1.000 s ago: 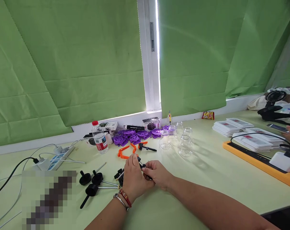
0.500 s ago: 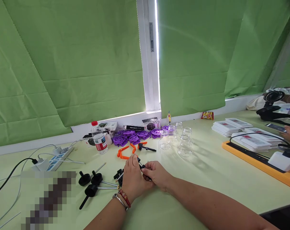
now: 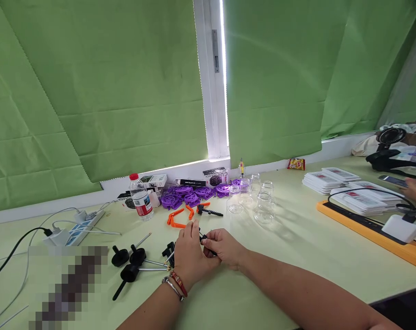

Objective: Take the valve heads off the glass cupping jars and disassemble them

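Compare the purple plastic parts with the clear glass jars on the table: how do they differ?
The purple plastic parts are opaque, flat and heaped touching one another; the clear glass jars are see-through, taller and mostly stand apart. The parts lie left of the jars. Both rest on the table, beyond the hands.

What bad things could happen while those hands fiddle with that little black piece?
The small black part is pinched between the left hand and the right hand; it might slip and drop among the black rods. The glass jars stand close together just beyond, so a wide elbow swing could knock them over.
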`<state>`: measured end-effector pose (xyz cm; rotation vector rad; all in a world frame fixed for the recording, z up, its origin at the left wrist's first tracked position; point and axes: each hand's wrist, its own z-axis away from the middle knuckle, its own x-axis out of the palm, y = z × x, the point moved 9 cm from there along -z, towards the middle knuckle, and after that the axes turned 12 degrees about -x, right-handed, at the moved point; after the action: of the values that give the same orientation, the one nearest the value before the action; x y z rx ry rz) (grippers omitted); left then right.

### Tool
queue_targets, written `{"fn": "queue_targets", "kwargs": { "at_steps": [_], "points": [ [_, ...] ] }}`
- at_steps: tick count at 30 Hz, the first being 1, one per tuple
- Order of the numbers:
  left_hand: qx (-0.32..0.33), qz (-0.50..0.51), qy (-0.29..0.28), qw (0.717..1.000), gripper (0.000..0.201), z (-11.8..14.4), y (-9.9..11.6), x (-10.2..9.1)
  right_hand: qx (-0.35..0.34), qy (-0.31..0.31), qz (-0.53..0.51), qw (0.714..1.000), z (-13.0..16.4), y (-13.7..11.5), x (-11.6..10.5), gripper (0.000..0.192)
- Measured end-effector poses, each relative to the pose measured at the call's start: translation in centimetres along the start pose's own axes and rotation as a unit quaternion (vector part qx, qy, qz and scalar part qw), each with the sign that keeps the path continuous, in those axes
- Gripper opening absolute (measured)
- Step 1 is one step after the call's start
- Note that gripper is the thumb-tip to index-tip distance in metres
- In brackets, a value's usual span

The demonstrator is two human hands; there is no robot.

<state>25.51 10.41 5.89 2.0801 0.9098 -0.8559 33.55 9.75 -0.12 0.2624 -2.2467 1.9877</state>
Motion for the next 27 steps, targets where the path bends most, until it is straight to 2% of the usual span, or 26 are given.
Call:
{"fn": "queue_targets", "kwargs": {
  "at_steps": [4, 6, 8, 10, 11, 14, 19, 24, 27],
  "points": [
    [-0.012, 0.0, -0.004, 1.0, 0.09, -0.5, -0.2, -0.5, -0.008, -0.051, 0.016, 0.999, -0.6, -0.6, 0.4, 0.038],
    [-0.03, -0.001, -0.011, 0.999, 0.095, -0.9, -0.7, -0.8, -0.015, -0.062, 0.049, 0.997, -1.2, -1.1, -0.5, 0.036],
    [-0.047, -0.008, -0.022, 0.999, 0.1, -1.4, -1.3, -1.0, -0.049, -0.001, 0.118, 0.992, -2.1, -2.0, -3.3, 0.03],
    [-0.062, -0.015, -0.035, 0.997, 0.102, -1.7, -1.9, -1.1, -0.089, 0.075, 0.207, 0.971, -2.8, -3.0, -6.6, 0.022],
    [-0.069, -0.017, -0.042, 0.997, 0.103, -1.9, -2.2, -1.2, -0.101, 0.094, 0.262, 0.955, -3.0, -3.2, -7.9, 0.019],
    [-0.075, -0.012, -0.059, 0.995, 0.102, -2.0, -2.6, -1.3, -0.116, 0.071, 0.41, 0.902, -3.7, -3.1, -9.6, 0.015],
    [-0.064, -0.006, -0.084, 0.994, 0.099, -1.9, -2.4, -1.0, -0.11, -0.009, 0.501, 0.858, -4.2, -1.7, -8.6, 0.018],
    [-0.063, -0.005, -0.092, 0.994, 0.1, -1.8, -2.5, -0.6, -0.112, -0.026, 0.556, 0.823, -4.0, -1.8, -7.4, 0.019],
    [-0.065, 0.0, -0.099, 0.993, 0.101, -1.7, -2.5, -0.5, -0.12, -0.031, 0.568, 0.814, -3.8, -1.9, -7.0, 0.016]
  ]
}}
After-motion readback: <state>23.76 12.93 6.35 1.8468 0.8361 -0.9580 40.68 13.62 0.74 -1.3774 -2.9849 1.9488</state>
